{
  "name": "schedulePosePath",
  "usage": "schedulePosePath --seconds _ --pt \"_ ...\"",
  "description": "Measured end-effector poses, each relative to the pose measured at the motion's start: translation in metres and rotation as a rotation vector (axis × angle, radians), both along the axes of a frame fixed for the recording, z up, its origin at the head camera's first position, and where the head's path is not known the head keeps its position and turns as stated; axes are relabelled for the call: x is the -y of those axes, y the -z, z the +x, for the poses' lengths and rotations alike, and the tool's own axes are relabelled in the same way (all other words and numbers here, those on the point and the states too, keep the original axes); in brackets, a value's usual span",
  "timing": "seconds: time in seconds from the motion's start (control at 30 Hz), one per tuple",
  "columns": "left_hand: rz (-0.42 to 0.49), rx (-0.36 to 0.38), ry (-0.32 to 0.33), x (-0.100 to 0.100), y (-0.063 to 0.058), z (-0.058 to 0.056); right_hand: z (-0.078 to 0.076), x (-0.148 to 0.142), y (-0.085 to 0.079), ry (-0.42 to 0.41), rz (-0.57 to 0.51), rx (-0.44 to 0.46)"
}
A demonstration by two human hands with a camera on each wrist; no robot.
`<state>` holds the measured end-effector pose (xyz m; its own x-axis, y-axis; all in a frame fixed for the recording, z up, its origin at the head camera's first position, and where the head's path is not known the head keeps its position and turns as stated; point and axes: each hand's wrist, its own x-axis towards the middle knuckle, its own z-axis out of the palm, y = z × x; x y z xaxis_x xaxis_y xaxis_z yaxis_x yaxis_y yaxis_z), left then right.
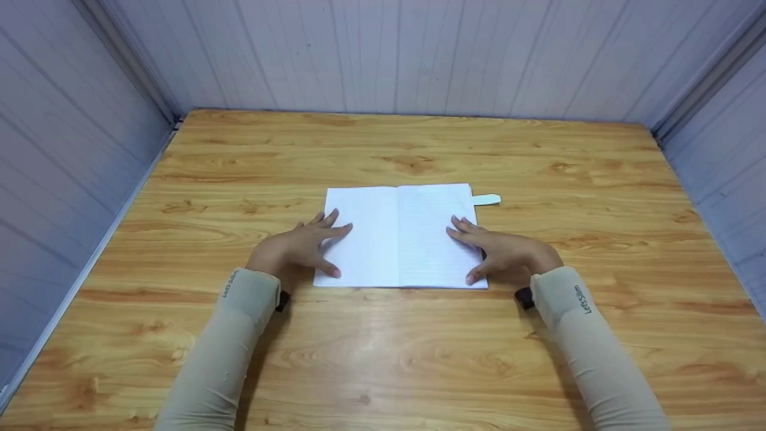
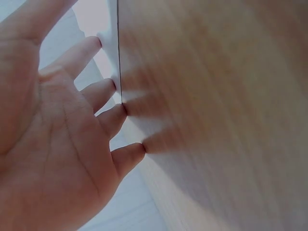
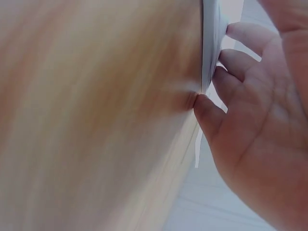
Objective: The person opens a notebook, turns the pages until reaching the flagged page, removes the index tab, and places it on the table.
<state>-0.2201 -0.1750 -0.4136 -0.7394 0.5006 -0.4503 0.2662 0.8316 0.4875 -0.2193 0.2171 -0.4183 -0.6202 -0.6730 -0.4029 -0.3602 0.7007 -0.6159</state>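
An open notebook (image 1: pixel 377 239) lies flat on the wooden table, its right page faintly ruled and its left page looking blank. My left hand (image 1: pixel 305 244) rests with spread fingers on the outer edge of the left page. On the right page's outer edge lies my right hand (image 1: pixel 499 250), fingers spread as well. In the left wrist view, some fingertips of the left hand (image 2: pixel 57 125) touch the page and the little finger touches the table. The right wrist view shows the right hand (image 3: pixel 260 110) against the thicker page stack (image 3: pixel 209 43).
A pale strip (image 1: pixel 486 199) sticks out from the notebook's right side near the top. The wooden table (image 1: pixel 383 353) runs back to a white panelled wall (image 1: pixel 371 54), with more panels at left and right. Dark wrist bands (image 1: pixel 524 298) show below the sleeves.
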Motion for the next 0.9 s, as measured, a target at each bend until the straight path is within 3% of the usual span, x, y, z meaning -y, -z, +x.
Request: schedulePosePath --seconds 0.4,0.9 --pt "0.019 0.020 -0.013 0.0002 0.0017 -0.0018 -0.0051 -0.0027 -0.0003 -0.048 0.007 0.038" --pt "0.023 0.013 0.009 0.0005 0.0034 -0.0037 -0.0054 -0.0030 0.0000 -0.043 0.008 0.041"
